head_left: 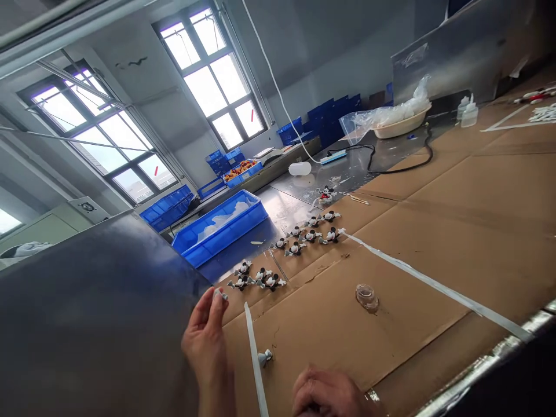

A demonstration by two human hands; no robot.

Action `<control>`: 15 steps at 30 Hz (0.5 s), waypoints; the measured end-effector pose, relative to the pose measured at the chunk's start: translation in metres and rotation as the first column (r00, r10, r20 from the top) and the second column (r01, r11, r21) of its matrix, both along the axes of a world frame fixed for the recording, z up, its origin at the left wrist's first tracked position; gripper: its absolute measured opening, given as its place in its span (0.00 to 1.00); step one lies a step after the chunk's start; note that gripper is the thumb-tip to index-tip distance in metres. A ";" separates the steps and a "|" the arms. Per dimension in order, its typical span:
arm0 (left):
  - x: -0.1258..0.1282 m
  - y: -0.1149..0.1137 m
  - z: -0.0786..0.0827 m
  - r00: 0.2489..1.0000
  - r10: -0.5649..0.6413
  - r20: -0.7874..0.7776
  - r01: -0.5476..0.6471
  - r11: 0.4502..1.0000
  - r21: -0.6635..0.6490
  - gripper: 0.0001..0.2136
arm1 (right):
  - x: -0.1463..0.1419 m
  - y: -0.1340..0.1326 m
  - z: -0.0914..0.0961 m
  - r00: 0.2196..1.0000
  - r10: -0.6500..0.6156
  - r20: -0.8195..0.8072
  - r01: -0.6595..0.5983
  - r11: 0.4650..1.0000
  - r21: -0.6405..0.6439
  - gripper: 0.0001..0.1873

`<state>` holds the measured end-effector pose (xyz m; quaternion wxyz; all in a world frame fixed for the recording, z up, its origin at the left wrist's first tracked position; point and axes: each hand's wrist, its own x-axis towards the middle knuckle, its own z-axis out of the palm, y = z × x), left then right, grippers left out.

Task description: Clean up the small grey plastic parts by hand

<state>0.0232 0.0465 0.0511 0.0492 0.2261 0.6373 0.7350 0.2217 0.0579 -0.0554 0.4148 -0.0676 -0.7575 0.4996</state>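
1. Left hand (206, 333): fingertips pinched on a small grey part (220, 295), raised over the cardboard (434, 231).
2. Right hand (330, 397): rests low and partly cropped; grip cannot be told.
3. Second grey part (264, 357): apparently touching the white strip (254, 359), between the hands.
4. Figurines (260, 278): in rows beyond.

we see the right hand (332, 395) only in part: the bottom edge cuts it off and its fingers are hidden. the grey piece (220, 295) pinched by the left hand (205, 341) is too small for us to identify. the white strip (255, 359) runs out below. the dark panel (95, 324) hides whatever lies behind it.
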 end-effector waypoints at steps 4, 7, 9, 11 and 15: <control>0.084 -0.058 -0.030 0.963 -0.125 0.237 0.080 0.978 0.192 0.24 | 0.020 -0.018 0.021 0.999 -0.040 0.006 0.040 0.959 -0.280 0.07; 0.127 -0.086 -0.052 0.969 -0.104 0.226 0.049 0.970 0.238 0.22 | 0.040 -0.032 0.038 0.999 -0.049 -0.018 0.037 0.906 -0.423 0.10; 0.150 -0.099 -0.061 0.981 -0.068 0.181 0.024 0.971 0.237 0.20 | 0.052 -0.039 0.047 0.998 -0.050 -0.035 0.030 0.900 -0.435 0.10; 0.167 -0.110 -0.067 0.988 -0.042 0.151 0.005 0.971 0.240 0.18 | 0.062 -0.044 0.052 0.999 -0.039 -0.032 0.023 0.912 -0.409 0.08; 0.181 -0.123 -0.076 0.997 -0.030 0.066 0.013 0.972 0.236 0.15 | 0.074 -0.050 0.052 0.999 -0.023 -0.027 0.012 0.935 -0.355 0.05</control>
